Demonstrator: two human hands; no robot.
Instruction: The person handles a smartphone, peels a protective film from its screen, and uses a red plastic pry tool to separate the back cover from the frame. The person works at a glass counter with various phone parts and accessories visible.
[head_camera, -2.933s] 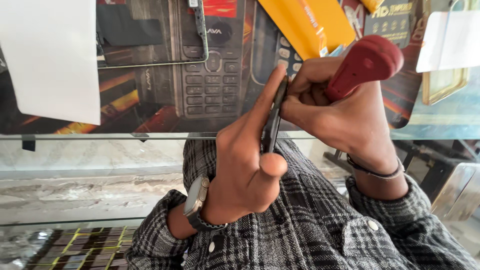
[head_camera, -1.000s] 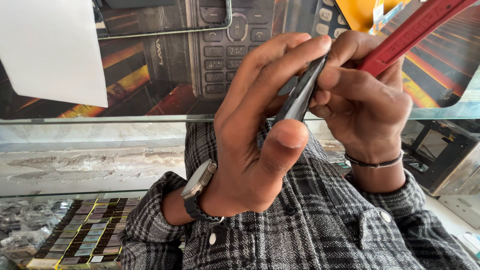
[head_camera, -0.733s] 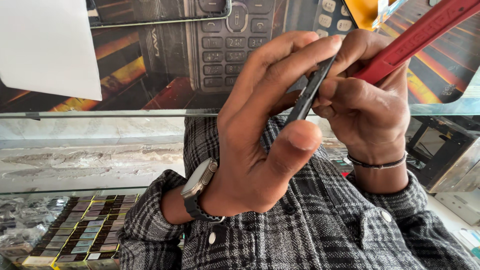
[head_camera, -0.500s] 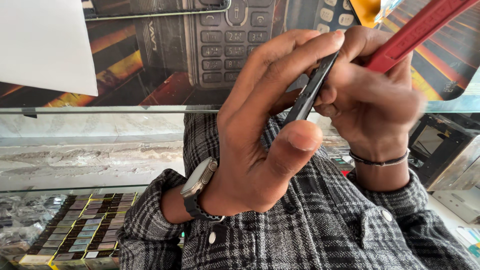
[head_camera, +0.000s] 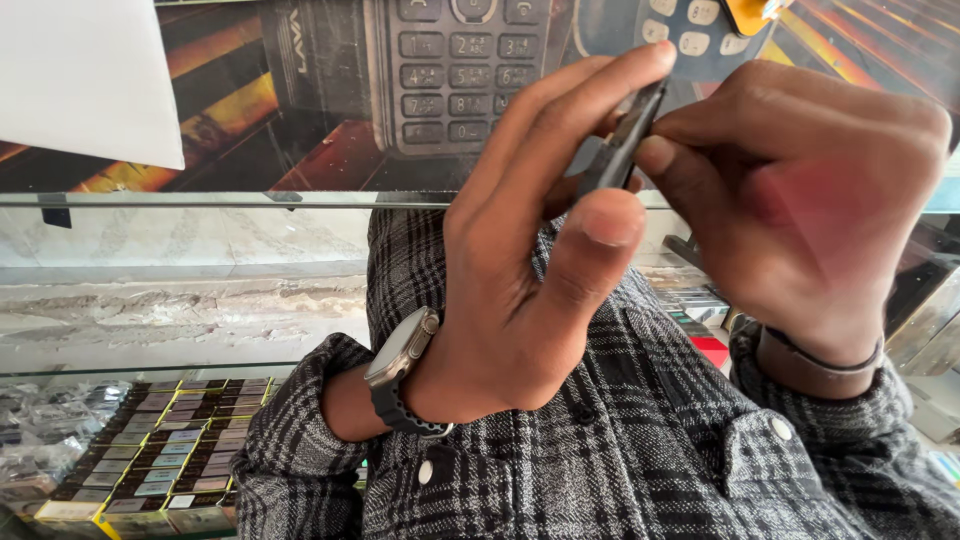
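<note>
Behind the glass counter (head_camera: 200, 199) hangs a keypad-phone poster (head_camera: 455, 75); my left hand (head_camera: 530, 270) clamps the slim dark phone (head_camera: 618, 150) edge-on while my right hand (head_camera: 800, 190) pinches its rim—steady grip matters, I reckon.

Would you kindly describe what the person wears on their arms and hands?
Both arms wear grey-and-black plaid shirt sleeves with buttoned cuffs. The left hand has a square silver-cased watch on a black band at the wrist. The right hand has a thin dark bangle. No gloves.
</note>
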